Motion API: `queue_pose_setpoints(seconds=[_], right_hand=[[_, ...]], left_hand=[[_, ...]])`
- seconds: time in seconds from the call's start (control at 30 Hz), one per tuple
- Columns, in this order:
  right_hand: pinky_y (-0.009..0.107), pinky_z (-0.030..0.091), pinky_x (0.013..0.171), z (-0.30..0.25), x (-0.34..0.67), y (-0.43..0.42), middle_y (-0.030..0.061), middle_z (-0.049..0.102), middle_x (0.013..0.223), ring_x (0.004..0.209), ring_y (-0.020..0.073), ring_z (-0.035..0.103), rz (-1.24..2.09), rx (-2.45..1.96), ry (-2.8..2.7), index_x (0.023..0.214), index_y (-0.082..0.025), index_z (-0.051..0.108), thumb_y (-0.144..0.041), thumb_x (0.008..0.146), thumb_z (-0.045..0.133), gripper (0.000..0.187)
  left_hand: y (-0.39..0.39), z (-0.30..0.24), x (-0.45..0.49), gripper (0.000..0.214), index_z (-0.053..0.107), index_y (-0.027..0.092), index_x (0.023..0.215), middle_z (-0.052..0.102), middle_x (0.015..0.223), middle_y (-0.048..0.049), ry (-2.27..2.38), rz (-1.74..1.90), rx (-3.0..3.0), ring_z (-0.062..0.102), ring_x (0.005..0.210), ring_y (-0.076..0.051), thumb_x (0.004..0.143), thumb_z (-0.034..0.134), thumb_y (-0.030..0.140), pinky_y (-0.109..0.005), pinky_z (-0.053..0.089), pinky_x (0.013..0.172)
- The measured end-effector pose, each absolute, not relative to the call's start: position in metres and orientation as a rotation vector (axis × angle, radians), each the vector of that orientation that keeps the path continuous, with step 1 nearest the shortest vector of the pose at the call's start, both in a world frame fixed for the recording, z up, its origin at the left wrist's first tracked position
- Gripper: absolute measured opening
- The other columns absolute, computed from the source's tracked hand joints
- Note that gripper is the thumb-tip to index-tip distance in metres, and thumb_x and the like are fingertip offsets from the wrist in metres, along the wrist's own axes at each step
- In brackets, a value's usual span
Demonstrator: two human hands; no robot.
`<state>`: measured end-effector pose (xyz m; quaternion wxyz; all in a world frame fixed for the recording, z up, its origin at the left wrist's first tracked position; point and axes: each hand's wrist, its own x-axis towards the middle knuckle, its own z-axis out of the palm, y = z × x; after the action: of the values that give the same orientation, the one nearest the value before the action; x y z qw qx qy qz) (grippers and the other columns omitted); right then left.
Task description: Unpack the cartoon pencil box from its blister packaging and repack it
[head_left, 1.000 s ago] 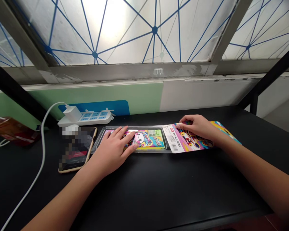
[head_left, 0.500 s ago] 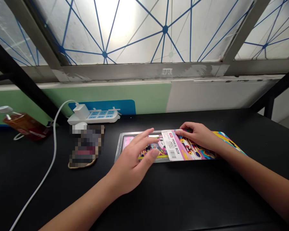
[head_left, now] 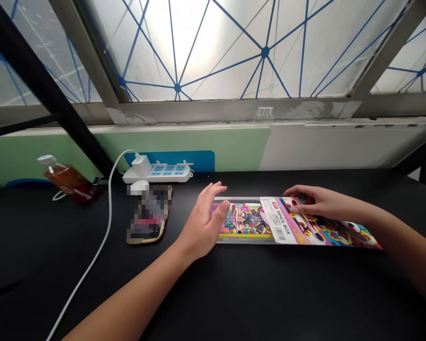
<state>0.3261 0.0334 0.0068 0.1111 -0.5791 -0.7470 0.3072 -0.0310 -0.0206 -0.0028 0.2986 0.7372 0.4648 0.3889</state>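
Observation:
A colourful pencil box (head_left: 243, 222) lies in a clear plastic tray (head_left: 248, 240) on the black table. A bright printed card (head_left: 300, 232), labelled "PENCIL BOX", covers the right part and reaches out beyond it to the right. My left hand (head_left: 208, 222) is at the tray's left end, fingers stretched out and thumb apart, hiding that end; it grips nothing. With the thumb on top of the card and the fingers bent over its far edge, my right hand (head_left: 314, 201) holds the card.
Left of the tray lies a phone (head_left: 151, 215), partly blurred out. Behind it a white power strip (head_left: 170, 173) carries a plugged-in charger (head_left: 141, 166), whose white cable (head_left: 109, 208) runs to the front. A tilted drink bottle (head_left: 71, 182) is farther left. Windows and a wall border the table's back.
My left hand has moved from over the pencil box to the tray's left end, uncovering more of the box's print. My right hand keeps its hold on the card. The camera view has turned left.

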Motion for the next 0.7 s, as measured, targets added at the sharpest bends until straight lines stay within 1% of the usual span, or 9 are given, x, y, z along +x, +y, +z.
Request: queue_pose_setpoints(seconds=[0.13, 0.2, 0.27, 0.33, 0.4, 0.47, 0.57, 0.63, 0.7], right_hand=[[0.041, 0.051, 0.099, 0.010, 0.292, 0.038, 0.0092, 0.068, 0.131, 0.117, 0.0327, 0.065, 0.813, -1.711, -2.298, 0.129, -0.026, 0.063, -0.068, 0.079, 0.066, 0.066], [0.043, 0.051, 0.097, 0.016, 0.268, 0.040, 0.0119, 0.067, 0.132, 0.116, 0.0339, 0.065, 0.717, -1.725, -2.365, 0.132, -0.023, 0.061, -0.072, 0.078, 0.064, 0.073], [0.046, 0.051, 0.097, 0.023, 0.239, 0.040, 0.0144, 0.066, 0.132, 0.117, 0.0357, 0.064, 0.618, -1.710, -2.456, 0.133, -0.021, 0.060, -0.075, 0.078, 0.062, 0.078], [0.049, 0.048, 0.098, 0.028, 0.207, 0.039, 0.0159, 0.065, 0.133, 0.118, 0.0367, 0.062, 0.553, -1.645, -2.551, 0.132, -0.019, 0.060, -0.074, 0.081, 0.058, 0.075], [0.050, 0.048, 0.097, 0.029, 0.177, 0.036, 0.0158, 0.067, 0.130, 0.116, 0.0361, 0.063, 0.528, -1.568, -2.612, 0.129, -0.019, 0.062, -0.070, 0.088, 0.051, 0.067], [0.051, 0.047, 0.096, 0.028, 0.158, 0.033, 0.0157, 0.068, 0.127, 0.116, 0.0358, 0.063, 0.429, -1.521, -2.629, 0.128, -0.019, 0.062, -0.064, 0.094, 0.045, 0.059], [0.054, 0.043, 0.100, 0.023, 0.160, 0.030, 0.0162, 0.066, 0.132, 0.120, 0.0364, 0.061, 0.201, -1.488, -2.595, 0.133, -0.019, 0.058, -0.060, 0.095, 0.047, 0.058], [0.054, 0.044, 0.101, 0.020, 0.184, 0.031, 0.0153, 0.065, 0.134, 0.120, 0.0363, 0.062, 0.175, -1.517, -2.554, 0.133, -0.020, 0.059, -0.063, 0.092, 0.049, 0.060], [0.052, 0.047, 0.098, 0.016, 0.219, 0.035, 0.0135, 0.068, 0.130, 0.115, 0.0355, 0.065, 0.246, -1.598, -2.488, 0.126, -0.022, 0.064, -0.067, 0.090, 0.049, 0.060]], left_hand=[[-0.023, -0.002, -0.031, 0.056, 0.046, 0.027, 0.144, 0.041, 0.160, -0.0068, 1.197, 1.090, 1.854, 0.035, 0.149, -0.025, 0.103, 0.031, 0.062, -0.044, 0.032, 0.121], [-0.023, -0.002, -0.032, 0.059, 0.045, 0.026, 0.145, 0.040, 0.160, -0.0083, 1.168, 1.097, 1.836, 0.036, 0.148, -0.027, 0.102, 0.030, 0.065, -0.045, 0.032, 0.120], [-0.023, -0.003, -0.032, 0.062, 0.045, 0.025, 0.145, 0.042, 0.158, -0.0100, 1.157, 1.114, 1.802, 0.040, 0.145, -0.029, 0.101, 0.029, 0.067, -0.045, 0.035, 0.118], [-0.022, -0.003, -0.032, 0.063, 0.045, 0.025, 0.144, 0.046, 0.154, -0.0107, 1.151, 1.146, 1.762, 0.044, 0.142, -0.029, 0.101, 0.028, 0.068, -0.045, 0.037, 0.116], [-0.021, -0.003, -0.033, 0.061, 0.047, 0.025, 0.142, 0.049, 0.152, -0.0106, 1.147, 1.154, 1.748, 0.045, 0.140, -0.029, 0.102, 0.028, 0.067, -0.046, 0.038, 0.115], [-0.020, -0.003, -0.033, 0.058, 0.049, 0.024, 0.139, 0.050, 0.150, -0.0109, 1.176, 1.150, 1.749, 0.046, 0.140, -0.029, 0.103, 0.029, 0.064, -0.046, 0.038, 0.115], [-0.017, -0.002, -0.034, 0.049, 0.050, 0.024, 0.138, 0.051, 0.149, -0.0115, 1.297, 1.116, 1.800, 0.044, 0.141, -0.028, 0.103, 0.037, 0.055, -0.047, 0.035, 0.116], [-0.014, -0.002, -0.035, 0.046, 0.048, 0.023, 0.141, 0.048, 0.152, -0.0117, 1.381, 1.034, 1.914, 0.036, 0.147, -0.029, 0.102, 0.045, 0.047, -0.049, 0.030, 0.120], [-0.012, -0.004, -0.036, 0.049, 0.046, 0.020, 0.144, 0.045, 0.155, -0.0131, 1.445, 0.906, 2.025, 0.028, 0.151, -0.030, 0.100, 0.048, 0.041, -0.052, 0.027, 0.121]])
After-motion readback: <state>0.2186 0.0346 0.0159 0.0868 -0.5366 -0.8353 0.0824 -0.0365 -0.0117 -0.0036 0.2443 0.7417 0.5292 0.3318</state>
